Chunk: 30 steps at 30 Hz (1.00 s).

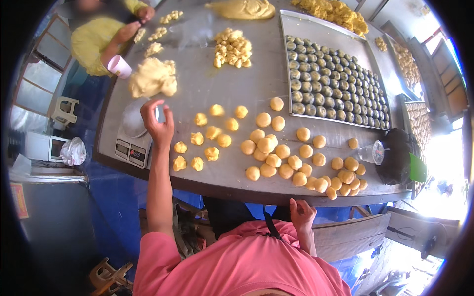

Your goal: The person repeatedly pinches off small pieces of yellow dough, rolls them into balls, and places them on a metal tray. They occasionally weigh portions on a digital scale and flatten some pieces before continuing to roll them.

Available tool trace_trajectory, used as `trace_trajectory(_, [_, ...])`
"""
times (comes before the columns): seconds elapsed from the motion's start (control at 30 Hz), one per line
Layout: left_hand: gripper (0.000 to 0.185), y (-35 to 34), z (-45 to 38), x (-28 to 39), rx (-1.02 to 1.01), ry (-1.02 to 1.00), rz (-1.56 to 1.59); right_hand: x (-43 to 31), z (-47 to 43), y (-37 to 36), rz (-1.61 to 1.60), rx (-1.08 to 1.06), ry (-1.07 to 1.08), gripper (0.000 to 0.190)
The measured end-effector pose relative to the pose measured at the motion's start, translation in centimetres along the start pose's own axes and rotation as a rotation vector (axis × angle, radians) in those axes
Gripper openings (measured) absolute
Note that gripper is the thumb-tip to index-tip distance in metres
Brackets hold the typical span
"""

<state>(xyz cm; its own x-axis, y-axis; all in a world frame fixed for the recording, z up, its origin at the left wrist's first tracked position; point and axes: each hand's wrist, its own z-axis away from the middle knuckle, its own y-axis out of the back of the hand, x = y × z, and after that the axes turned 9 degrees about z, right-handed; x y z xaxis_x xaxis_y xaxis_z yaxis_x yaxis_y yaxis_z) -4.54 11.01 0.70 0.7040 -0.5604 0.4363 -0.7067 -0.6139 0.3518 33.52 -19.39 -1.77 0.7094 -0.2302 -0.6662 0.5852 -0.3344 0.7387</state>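
My left hand (158, 120) reaches over a digital kitchen scale (130, 148), thumb and fingers apart, nothing visible between them. Its fingertips are near a large lump of pale yellow dough (153, 77). A bowl or pan (134, 119) sits on the scale, partly behind my hand. To the right lie several rough dough pieces (212, 132). Beyond them are many smooth dough balls (266, 145), some piled together. My right hand (303, 214) hangs by the table's front edge, fingers curled, with nothing seen in it.
A metal tray (287, 74) holds rows of dark-marked balls (327, 81). Small dough pieces (232, 48) are heaped on the metal table (192, 81). A black plastic bag (398, 155) and clear plastic cup (370, 152) stand right. Another person's hands (135, 26) work near a pink cup (119, 67).
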Motion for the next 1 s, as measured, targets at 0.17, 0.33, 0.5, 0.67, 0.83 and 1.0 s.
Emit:
trace_trajectory(0.17, [0.022, 0.3, 1.0, 0.0, -0.017, 0.076, 0.037, -0.4, 0.2, -1.0, 0.008, 0.080, -0.183, 0.031])
trace_trajectory(0.33, [0.021, 0.3, 1.3, 0.0, 0.003, 0.112, 0.060, -0.9, -0.7, -1.1, 0.049, 0.081, -0.228, 0.049])
trace_trajectory(0.5, [0.027, 1.4, 0.5, 1.6, -0.022, 0.213, 0.230, -1.6, -1.5, -1.1, 0.031, 0.093, -0.250, 0.053])
trace_trajectory(0.67, [0.072, 6.8, 3.0, 6.7, -0.431, 0.040, 0.170, -2.0, -1.6, -0.8, -0.156, 0.101, -0.411, 0.056])
trace_trajectory(0.83, [0.099, 8.3, 5.6, 8.5, -0.785, 0.008, 0.015, -1.0, -1.6, -0.6, -0.162, 0.056, -0.304, 0.052])
trace_trajectory(1.0, [0.094, 5.6, 5.9, 7.5, -0.748, -0.037, 0.096, 0.0, -1.2, -1.1, -0.175, 0.079, -0.257, 0.049])
